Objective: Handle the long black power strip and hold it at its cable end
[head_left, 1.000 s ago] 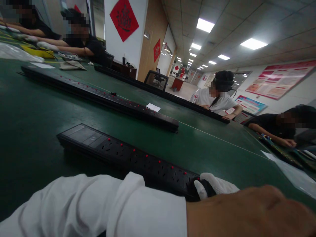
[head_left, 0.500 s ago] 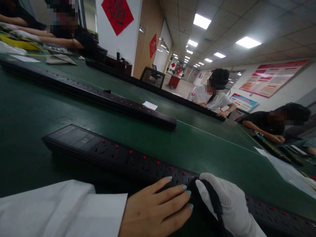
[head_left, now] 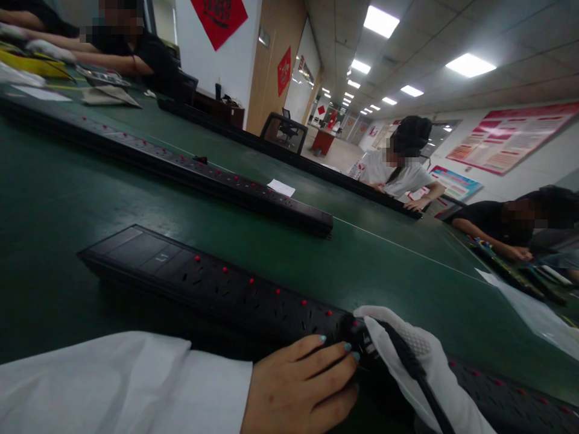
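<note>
A long black power strip (head_left: 235,295) with red indicator dots and a row of sockets lies slanting across the bench in front of me. My left hand (head_left: 307,386) is bare; its stretched fingers rest against the strip's near edge. In a white glove, my right hand (head_left: 420,355) is closed round a black plug with a thick black cable (head_left: 423,377) running back toward me. Metal prongs of the plug show beside the left fingertips, just over the sockets. The right fingers partly cover the plug body.
Another long black strip (head_left: 181,169) lies farther across the green table (head_left: 407,271), with a white paper slip (head_left: 281,188) by it. A third dark bar (head_left: 289,158) runs along the far edge. Several people sit around. A clear plastic sheet (head_left: 534,313) lies at right.
The plug has tilted and come away from the socket face, so its prongs now show. My left hand has shifted slightly right and down in view.
</note>
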Demonstrator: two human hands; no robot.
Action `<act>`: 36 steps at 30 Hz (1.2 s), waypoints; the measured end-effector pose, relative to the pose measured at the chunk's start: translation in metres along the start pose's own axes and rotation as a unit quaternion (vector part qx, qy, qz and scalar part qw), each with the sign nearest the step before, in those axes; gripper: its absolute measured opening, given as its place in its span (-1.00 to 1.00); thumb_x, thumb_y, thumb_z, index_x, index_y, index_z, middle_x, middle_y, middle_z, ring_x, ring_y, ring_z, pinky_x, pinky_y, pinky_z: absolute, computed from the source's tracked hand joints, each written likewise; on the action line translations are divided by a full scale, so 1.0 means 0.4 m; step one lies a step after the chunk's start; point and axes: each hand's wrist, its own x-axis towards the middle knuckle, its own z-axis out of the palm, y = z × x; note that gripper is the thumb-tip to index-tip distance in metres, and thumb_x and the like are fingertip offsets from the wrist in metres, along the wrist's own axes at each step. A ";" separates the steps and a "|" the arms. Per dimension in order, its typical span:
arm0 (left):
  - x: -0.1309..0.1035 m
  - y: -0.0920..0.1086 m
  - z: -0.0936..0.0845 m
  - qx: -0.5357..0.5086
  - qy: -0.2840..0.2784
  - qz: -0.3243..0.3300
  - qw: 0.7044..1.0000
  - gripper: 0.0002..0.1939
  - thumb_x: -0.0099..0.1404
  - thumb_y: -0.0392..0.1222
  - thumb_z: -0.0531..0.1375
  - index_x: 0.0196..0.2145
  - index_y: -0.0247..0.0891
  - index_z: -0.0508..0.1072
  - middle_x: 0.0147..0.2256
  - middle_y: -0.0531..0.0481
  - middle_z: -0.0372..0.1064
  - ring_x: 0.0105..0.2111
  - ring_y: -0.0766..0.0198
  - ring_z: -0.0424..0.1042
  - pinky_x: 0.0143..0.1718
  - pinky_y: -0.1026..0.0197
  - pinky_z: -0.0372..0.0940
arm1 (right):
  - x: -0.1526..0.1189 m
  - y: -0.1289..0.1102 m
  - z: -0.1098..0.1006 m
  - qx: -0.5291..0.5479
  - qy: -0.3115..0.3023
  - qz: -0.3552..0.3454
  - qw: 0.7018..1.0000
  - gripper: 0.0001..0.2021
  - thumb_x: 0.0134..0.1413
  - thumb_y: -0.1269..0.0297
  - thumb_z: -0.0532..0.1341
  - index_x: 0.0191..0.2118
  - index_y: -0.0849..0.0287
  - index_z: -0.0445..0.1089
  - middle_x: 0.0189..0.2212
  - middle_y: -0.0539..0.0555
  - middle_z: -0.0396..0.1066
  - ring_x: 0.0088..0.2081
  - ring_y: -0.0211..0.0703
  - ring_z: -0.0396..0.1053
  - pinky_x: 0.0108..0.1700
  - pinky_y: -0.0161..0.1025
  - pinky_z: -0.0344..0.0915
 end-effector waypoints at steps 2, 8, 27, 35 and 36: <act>0.000 -0.001 0.000 0.001 -0.002 -0.002 1.000 -0.73 0.40 -0.20 0.04 -0.01 -0.21 0.41 0.10 0.00 0.27 0.14 0.22 0.15 0.17 0.15 -0.06 | 0.002 0.001 0.011 -0.012 -0.013 -0.017 1.000 -0.71 0.19 0.12 0.13 -0.03 0.11 0.32 -0.03 0.07 0.31 -0.08 -0.13 0.33 -0.09 -0.12 0.33; -0.003 -0.001 -0.001 -0.003 -0.011 -0.009 1.000 -0.72 0.42 -0.21 0.01 0.00 -0.20 0.41 0.11 0.02 0.27 0.14 0.23 0.14 0.17 0.16 -0.07 | -0.003 0.009 0.016 -0.054 -0.016 -0.055 0.997 -0.72 0.20 0.14 0.12 -0.02 0.10 0.31 -0.01 0.09 0.30 -0.09 -0.16 0.33 -0.08 -0.11 0.33; -0.011 0.000 0.001 0.003 -0.053 -0.012 0.999 -0.75 0.41 -0.18 0.04 -0.04 -0.16 0.44 0.20 0.06 0.12 0.20 0.26 0.07 0.17 0.21 -0.03 | -0.050 0.014 0.069 -0.118 0.045 -0.087 0.988 -0.75 0.22 0.12 0.09 -0.16 0.11 0.41 -0.34 0.02 0.44 -0.35 -0.28 0.39 -0.28 -0.31 0.32; -0.003 -0.004 -0.003 -0.009 -0.040 -0.014 0.999 -0.74 0.41 -0.22 0.02 -0.06 -0.20 0.46 0.19 0.03 0.15 0.20 0.25 0.07 0.17 0.22 -0.04 | -0.047 0.007 0.037 -0.090 -0.011 -0.087 0.992 -0.71 0.21 0.13 0.12 -0.02 0.11 0.31 -0.01 0.10 0.30 -0.09 -0.16 0.33 -0.08 -0.11 0.33; -0.004 -0.003 -0.003 -0.009 -0.041 -0.015 0.999 -0.74 0.41 -0.23 0.02 -0.06 -0.20 0.46 0.19 0.04 0.15 0.20 0.26 0.07 0.17 0.22 -0.05 | -0.046 0.006 0.034 -0.087 -0.015 -0.087 0.992 -0.71 0.21 0.13 0.12 -0.01 0.11 0.30 -0.01 0.10 0.30 -0.09 -0.16 0.33 -0.07 -0.10 0.33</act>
